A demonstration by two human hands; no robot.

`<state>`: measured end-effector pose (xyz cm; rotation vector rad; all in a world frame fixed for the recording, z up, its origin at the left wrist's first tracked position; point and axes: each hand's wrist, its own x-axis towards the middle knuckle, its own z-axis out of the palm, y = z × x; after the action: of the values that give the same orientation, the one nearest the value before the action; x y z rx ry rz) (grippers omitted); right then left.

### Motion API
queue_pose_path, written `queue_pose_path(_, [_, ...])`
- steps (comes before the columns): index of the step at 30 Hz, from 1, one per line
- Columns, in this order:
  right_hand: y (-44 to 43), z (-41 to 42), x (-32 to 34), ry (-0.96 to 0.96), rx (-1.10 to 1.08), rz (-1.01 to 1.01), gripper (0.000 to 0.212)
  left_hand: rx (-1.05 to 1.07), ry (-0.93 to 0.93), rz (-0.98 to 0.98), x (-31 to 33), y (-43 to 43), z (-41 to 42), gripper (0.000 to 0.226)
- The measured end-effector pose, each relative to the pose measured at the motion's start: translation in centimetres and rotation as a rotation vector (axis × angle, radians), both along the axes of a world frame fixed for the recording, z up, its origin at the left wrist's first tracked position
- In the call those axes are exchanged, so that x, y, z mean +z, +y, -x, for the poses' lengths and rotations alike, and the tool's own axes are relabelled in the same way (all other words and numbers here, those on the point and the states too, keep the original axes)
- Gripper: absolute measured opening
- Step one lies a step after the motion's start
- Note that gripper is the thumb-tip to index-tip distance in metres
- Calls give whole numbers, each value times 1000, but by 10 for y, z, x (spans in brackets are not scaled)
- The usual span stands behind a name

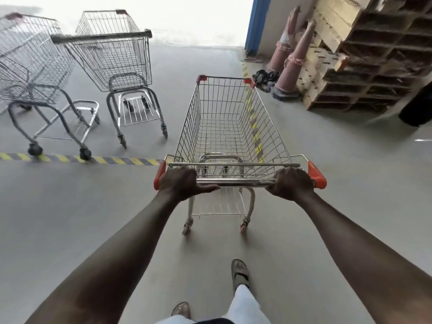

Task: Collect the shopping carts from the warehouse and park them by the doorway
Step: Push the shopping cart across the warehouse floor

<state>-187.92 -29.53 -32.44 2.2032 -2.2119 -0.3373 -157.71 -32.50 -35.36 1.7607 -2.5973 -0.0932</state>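
Note:
An empty wire shopping cart (230,127) with orange corner caps stands straight ahead of me on the grey floor. My left hand (181,182) grips the left end of its metal handle bar (236,182). My right hand (292,183) grips the right end. Two more empty carts stand ahead to the left beyond a yellow-and-black floor stripe (77,159): one with a dark handle (114,59) and one at the far left (30,66). The bright doorway (194,17) lies past them.
Stacked wooden pallets (364,57) fill the right side, with two faded traffic cones (291,59) and a dark bundle (265,78) in front of them. A blue door frame (256,24) edges the opening. A dark object (418,108) sits at far right.

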Motion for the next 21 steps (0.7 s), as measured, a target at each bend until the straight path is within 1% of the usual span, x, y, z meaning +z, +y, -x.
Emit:
queue_pose_path(2, [-43, 24, -1, 5, 34, -12, 59, 36, 15, -14, 0, -30, 23, 96])
queue_pose_path(6, [-121, 66, 1, 8, 115, -19, 67, 140, -30, -38, -6, -89, 63, 91])
queue_pose_path(10, [-184, 95, 2, -1, 181, -5, 61, 209, -42, -57, -9, -137, 89, 92])
queue_pose_path(14, [-241, 112, -4, 1, 228, 7, 55, 266, -51, -62, -5, -180, 106, 90])
queue_pose_path(18, [-296, 119, -14, -13, 230, 20, 57, 304, -84, -54, -1, -229, 113, 100])
queue_pose_path(21, [-341, 128, -19, -46, 221, 23, 62, 319, -88, -49, 3, -271, 120, 96])
